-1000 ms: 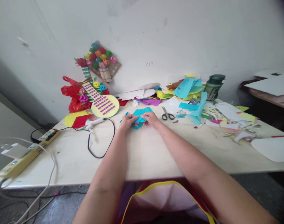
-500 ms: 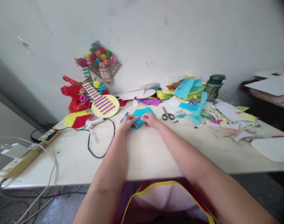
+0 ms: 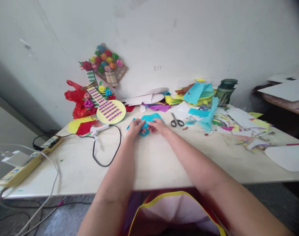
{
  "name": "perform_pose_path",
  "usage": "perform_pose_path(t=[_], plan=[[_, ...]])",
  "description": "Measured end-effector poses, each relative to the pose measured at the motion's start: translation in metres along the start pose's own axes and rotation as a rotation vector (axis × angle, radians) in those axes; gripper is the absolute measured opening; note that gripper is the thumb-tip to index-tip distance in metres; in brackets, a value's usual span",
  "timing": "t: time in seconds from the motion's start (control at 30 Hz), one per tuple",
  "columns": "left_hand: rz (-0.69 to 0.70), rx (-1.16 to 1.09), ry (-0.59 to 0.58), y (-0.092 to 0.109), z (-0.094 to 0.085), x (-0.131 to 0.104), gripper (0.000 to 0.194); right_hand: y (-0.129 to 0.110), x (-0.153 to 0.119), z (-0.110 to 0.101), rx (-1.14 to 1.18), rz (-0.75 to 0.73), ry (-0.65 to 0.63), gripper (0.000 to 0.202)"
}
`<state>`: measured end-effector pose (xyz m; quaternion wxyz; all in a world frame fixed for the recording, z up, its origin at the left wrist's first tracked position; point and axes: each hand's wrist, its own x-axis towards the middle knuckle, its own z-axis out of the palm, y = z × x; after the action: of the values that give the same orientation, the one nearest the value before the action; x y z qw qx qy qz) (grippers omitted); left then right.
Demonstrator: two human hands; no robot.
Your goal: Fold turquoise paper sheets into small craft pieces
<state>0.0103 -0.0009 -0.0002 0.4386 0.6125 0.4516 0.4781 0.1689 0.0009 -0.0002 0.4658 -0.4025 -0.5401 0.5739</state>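
Pinching is done by both hands at the blue paper point(image 3: 153, 117), which lies on the table point(image 3: 161, 157) in front of the forearms. By the left hand point(image 3: 136, 127) the near left part is held between thumb and fingers; by the right hand point(image 3: 156, 126) the near right part is held in a similar pinch, with the lower fingers curled beneath. The fingertips are set close together, and only a narrow strip of blue is seen between them. Beyond the knuckles the paper is spread toward the wall, and a little of it is shown to the left of the left hand and below the fingers. Whether one sheet or several layers are held cannot be told.

The paper can be judged light, thin and soft, easily creased and easily torn if pulled hard; it is best taken by its edges or along a fold, with light fingertip pressure.

Just to the right of the right hand, the scissors point(image 3: 177, 119) are laid with handles toward the near side. To the left of the left hand, the glue gun point(image 3: 99, 129) is rested on its side, and behind it a guitar-shaped yellow piece point(image 3: 111, 111) is propped.
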Motion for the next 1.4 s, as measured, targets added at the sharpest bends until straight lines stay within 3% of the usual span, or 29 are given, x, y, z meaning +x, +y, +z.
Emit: perform_pose_path(t=[0.2, 0.43, 0.67, 0.9, 1.2, 1.4], plan=[[0.026, 0.001, -0.005, 0.003, 0.003, -0.002, 0.038, 0.003, 0.002, 0.002, 0.006, 0.037, 0.018, 0.014], [-0.029, -0.168, -0.081, 0.003, -0.002, -0.002, 0.039, -0.002, 0.0, 0.004, 0.023, 0.049, 0.109, 0.016], [-0.037, -0.197, -0.076, -0.002, -0.004, 0.001, 0.038, 0.0, 0.0, 0.002, 0.075, 0.038, 0.018, 0.018], [-0.051, -0.226, -0.059, -0.001, -0.004, 0.0, 0.041, 0.003, 0.004, 0.003, 0.079, -0.042, 0.061, 0.024], [-0.026, -0.149, -0.081, -0.006, -0.008, 0.003, 0.039, -0.003, 0.001, -0.001, 0.03, 0.013, 0.059, 0.012], [-0.06, -0.194, -0.07, -0.003, -0.006, 0.001, 0.042, -0.004, 0.001, -0.001, 0.028, 0.003, 0.08, 0.015]])
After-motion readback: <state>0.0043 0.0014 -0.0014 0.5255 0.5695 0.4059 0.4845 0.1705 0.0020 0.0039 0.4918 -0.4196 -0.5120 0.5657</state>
